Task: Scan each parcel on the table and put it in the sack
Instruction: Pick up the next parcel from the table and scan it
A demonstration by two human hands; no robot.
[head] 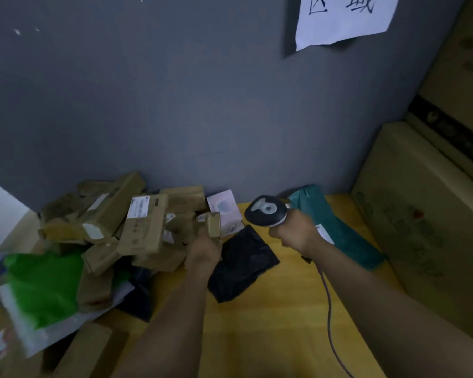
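Blurred, unreadable parcel labels (140, 210)

Dim, bluish indoor light with soft shadows; motion blur throughout, and wide-angle bending toward the edges.

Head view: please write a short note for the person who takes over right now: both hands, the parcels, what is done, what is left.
Left hand holds a small brown box at the pile's edge. Right hand grips the scanner beside it.
On the yellow table: pile of brown parcels and green bag at left, black bag parcel in the middle, teal parcel at right.
Sack not in view; parcels already done cannot be counted.
Left: scan the held box, sack it, then the rest.
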